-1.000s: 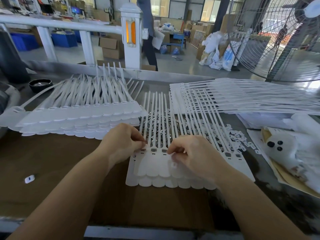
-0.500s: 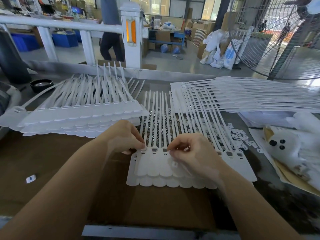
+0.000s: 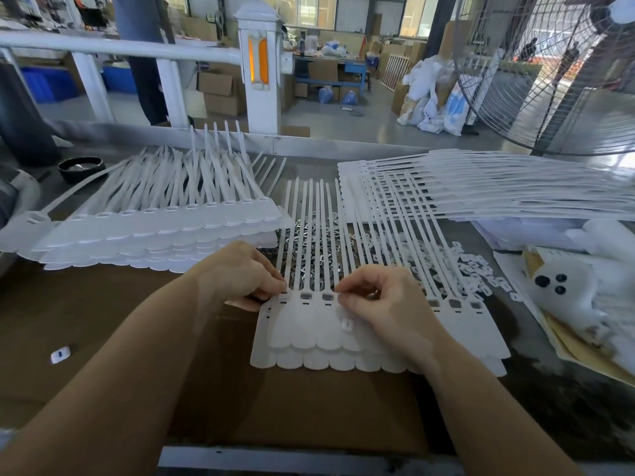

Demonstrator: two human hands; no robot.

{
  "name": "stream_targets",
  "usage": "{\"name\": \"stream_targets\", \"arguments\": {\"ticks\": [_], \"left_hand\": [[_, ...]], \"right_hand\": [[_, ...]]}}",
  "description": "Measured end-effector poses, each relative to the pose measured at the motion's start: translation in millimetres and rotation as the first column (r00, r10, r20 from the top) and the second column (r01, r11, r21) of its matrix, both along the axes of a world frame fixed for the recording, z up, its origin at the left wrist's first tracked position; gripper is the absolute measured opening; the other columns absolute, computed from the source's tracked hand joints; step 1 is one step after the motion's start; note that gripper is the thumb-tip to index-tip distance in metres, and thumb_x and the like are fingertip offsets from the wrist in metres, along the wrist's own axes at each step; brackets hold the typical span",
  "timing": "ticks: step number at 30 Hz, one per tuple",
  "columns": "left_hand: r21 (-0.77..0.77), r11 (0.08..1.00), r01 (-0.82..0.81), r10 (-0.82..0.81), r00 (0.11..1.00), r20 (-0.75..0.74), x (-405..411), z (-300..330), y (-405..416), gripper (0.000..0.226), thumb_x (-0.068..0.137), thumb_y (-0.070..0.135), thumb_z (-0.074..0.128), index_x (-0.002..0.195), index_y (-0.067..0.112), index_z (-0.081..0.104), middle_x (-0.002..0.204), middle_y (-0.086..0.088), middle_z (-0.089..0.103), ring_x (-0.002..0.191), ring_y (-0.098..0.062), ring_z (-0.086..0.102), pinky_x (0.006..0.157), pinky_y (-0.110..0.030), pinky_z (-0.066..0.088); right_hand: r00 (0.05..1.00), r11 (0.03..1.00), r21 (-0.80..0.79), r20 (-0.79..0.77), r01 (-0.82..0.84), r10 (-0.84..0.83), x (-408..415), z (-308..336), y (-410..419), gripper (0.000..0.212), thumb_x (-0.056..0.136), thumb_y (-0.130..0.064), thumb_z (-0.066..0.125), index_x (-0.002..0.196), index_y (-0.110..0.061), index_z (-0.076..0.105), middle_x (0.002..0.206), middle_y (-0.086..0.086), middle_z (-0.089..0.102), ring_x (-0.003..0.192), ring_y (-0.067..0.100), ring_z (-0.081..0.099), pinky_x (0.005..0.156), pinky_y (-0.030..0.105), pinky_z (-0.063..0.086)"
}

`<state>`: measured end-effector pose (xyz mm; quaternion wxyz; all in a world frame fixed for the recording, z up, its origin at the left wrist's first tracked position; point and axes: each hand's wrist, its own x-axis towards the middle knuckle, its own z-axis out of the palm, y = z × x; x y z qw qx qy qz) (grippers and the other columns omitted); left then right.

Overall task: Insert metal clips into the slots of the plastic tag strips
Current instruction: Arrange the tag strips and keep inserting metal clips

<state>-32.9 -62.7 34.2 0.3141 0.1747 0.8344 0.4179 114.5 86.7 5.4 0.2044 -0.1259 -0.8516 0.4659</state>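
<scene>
A sheet of joined white plastic tag strips [image 3: 305,333] lies on the brown cardboard in front of me, tails pointing away. My left hand [image 3: 240,274] has curled fingers pinching at the slot of the leftmost strip. My right hand [image 3: 381,300] pinches with thumb and forefinger at a slot near the sheet's middle; what it holds is too small to make out. A heap of shiny metal clips [image 3: 316,235] lies under the strips' tails. One small white piece [image 3: 347,325] rests on the sheet below my right thumb.
A stack of tag sheets [image 3: 154,231] lies at the left, another stack [image 3: 481,190] at the right. Small white plastic pieces [image 3: 474,266] are scattered right of the strips. One loose piece [image 3: 60,355] sits on the cardboard at left. A large fan [image 3: 567,80] stands at far right.
Both hands stay at the slots; my right hand has lifted slightly and uncovered a small white piece on the sheet. A person in the background walked left.
</scene>
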Motion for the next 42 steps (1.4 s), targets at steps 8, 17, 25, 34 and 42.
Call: {"name": "stream_targets", "arguments": {"ticks": [8,17,25,34,42], "left_hand": [[-0.004,0.999,0.032,-0.032,0.995,-0.098,3,-5,0,0.005,0.076,0.009,0.075,0.078,0.012,0.071,0.079,-0.005,0.07,0.076,-0.014,0.066,0.059,-0.02,0.055],[-0.041,0.997,0.068,-0.075,0.978,-0.195,5,-6,4,0.016,0.076,0.009,0.075,0.08,0.014,0.061,0.076,-0.002,0.06,0.064,-0.01,0.057,0.044,-0.013,0.045],[-0.049,0.994,0.096,-0.108,0.864,-0.492,19,-7,4,0.018,0.08,0.016,0.072,0.073,0.028,0.06,0.078,0.01,0.061,0.075,-0.007,0.055,0.067,-0.023,0.044],[-0.031,0.899,0.436,-0.38,0.744,-0.549,64,-11,22,0.015,0.072,0.036,0.076,0.085,0.029,0.073,0.081,0.014,0.06,0.073,0.0,0.057,0.067,-0.015,0.047],[0.007,0.932,0.362,-0.297,0.774,-0.56,61,-15,25,0.017,0.076,0.019,0.074,0.069,0.031,0.063,0.07,0.013,0.064,0.066,0.002,0.058,0.06,-0.008,0.044]], "right_hand": [[0.999,0.999,-0.048,-0.028,0.022,-0.023,1,-1,1,0.013,0.079,-0.006,0.07,0.078,-0.018,0.072,0.068,-0.013,0.067,0.068,-0.006,0.061,0.061,0.006,0.044],[0.997,0.991,-0.118,-0.054,0.055,-0.062,1,-2,1,0.014,0.079,-0.008,0.071,0.076,-0.022,0.072,0.072,-0.011,0.069,0.069,-0.002,0.062,0.062,0.01,0.047],[0.995,0.986,-0.151,-0.068,0.067,-0.078,1,-2,1,0.011,0.079,-0.007,0.071,0.078,-0.018,0.073,0.071,-0.01,0.069,0.067,-0.002,0.061,0.06,0.009,0.045],[0.992,0.978,-0.2,-0.101,0.057,-0.079,3,-3,3,0.013,0.081,-0.004,0.067,0.082,-0.016,0.072,0.075,-0.004,0.07,0.073,0.005,0.066,0.065,0.012,0.049],[0.987,0.976,-0.21,-0.128,0.064,-0.092,3,-3,4,0.013,0.081,-0.003,0.068,0.081,-0.015,0.072,0.072,-0.009,0.069,0.069,-0.001,0.064,0.062,0.008,0.046]]}}
